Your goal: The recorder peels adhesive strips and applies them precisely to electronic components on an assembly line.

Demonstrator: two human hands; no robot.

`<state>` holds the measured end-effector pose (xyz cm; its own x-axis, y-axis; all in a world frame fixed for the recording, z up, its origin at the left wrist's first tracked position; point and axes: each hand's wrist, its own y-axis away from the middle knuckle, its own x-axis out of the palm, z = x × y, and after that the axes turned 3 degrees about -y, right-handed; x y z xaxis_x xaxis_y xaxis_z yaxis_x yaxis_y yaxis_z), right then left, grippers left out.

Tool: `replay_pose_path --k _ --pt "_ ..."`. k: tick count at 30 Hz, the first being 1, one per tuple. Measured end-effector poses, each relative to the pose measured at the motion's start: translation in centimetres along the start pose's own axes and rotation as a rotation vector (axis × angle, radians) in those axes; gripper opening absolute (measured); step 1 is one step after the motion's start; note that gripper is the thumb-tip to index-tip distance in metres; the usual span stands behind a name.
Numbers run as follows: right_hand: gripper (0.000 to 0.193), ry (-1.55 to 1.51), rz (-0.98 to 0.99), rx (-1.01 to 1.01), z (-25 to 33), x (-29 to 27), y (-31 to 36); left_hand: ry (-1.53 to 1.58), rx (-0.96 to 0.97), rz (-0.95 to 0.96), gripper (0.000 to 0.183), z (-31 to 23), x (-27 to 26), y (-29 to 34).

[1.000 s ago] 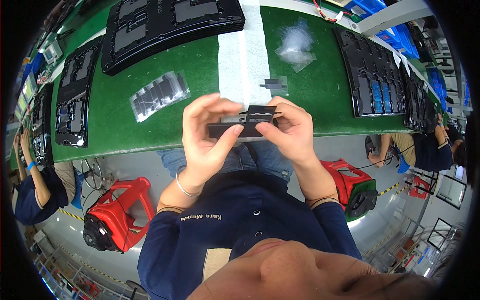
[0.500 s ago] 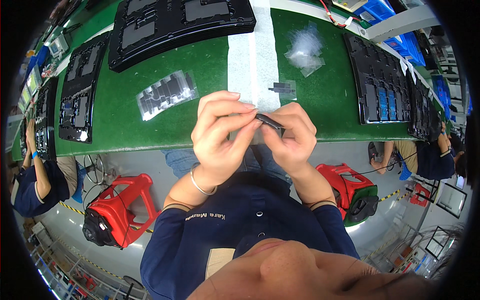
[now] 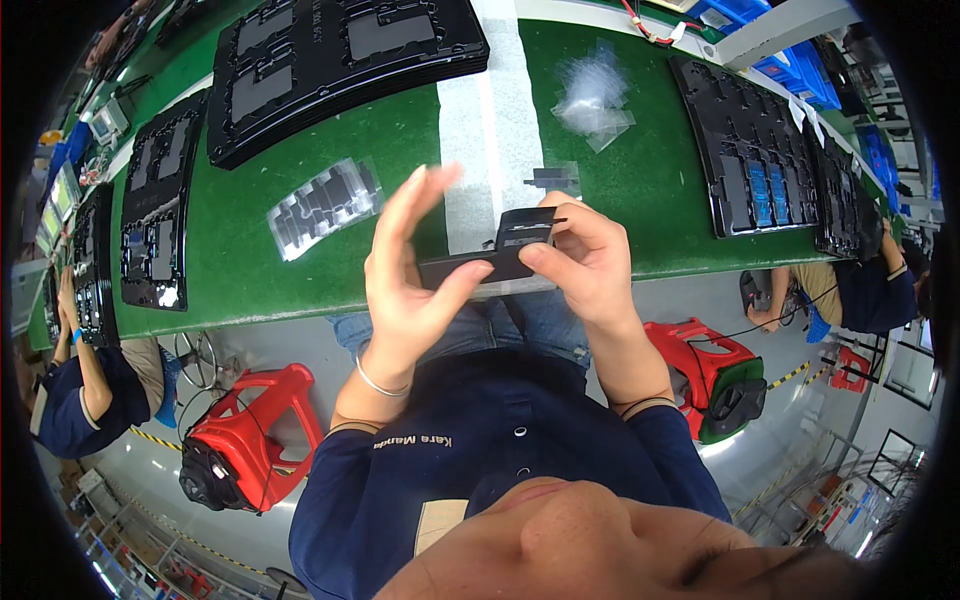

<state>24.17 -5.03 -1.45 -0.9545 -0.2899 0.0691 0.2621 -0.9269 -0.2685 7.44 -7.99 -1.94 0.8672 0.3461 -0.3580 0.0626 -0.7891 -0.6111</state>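
Note:
A flat black L-shaped part (image 3: 515, 262) with fine pale print is held over the near edge of the bench. My right hand (image 3: 590, 258) pinches its right end, thumb on the face and fingers behind. At its upper end a dark strip or flap (image 3: 530, 217) stands out. My left hand (image 3: 408, 262) is open, its raised fingers spread and blurred. The left thumb lies against the part's left arm; whether it presses there is unclear. Just beyond my hands lies a clear film with a dark strip (image 3: 553, 178). Left of them is a clear sheet of black stickers (image 3: 325, 208).
Stacked black trays (image 3: 350, 85) stand at the far left, with another tray (image 3: 160, 210) beside them. More trays (image 3: 750, 150) lie at right. Crumpled clear film (image 3: 593, 100) sits on the green bench (image 3: 640, 190). Red stools (image 3: 250, 440) flank me; co-workers are at both sides.
The black part has turned from edge-on to face-on, showing its L shape and print. My left fingers have let go and lifted away; my right hand keeps its pinch.

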Motion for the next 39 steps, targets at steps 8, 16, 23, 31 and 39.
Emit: replay_pose_path --k 8,16,23,31,39 --pt "0.037 -0.144 -0.073 -0.061 -0.5 1.3 -0.2 1.127 -0.520 0.028 0.052 -0.5 0.4 2.1" --pt "0.016 -0.042 -0.027 -0.118 0.9 0.8 -0.9 1.032 -0.384 0.056 0.049 -0.2 0.6 3.1" --pt "0.019 0.393 -0.141 -0.568 0.5 1.5 -0.2 0.544 -0.106 0.036 0.045 -0.8 1.1 3.1" --pt "0.067 0.550 -0.039 -0.496 0.0 2.7 0.1 0.494 -0.264 -0.055 0.051 -1.5 1.4 2.9" --pt "0.007 0.010 0.168 0.101 1.7 0.0 -1.8 0.854 -0.400 0.069 0.053 0.1 -0.1 1.7"
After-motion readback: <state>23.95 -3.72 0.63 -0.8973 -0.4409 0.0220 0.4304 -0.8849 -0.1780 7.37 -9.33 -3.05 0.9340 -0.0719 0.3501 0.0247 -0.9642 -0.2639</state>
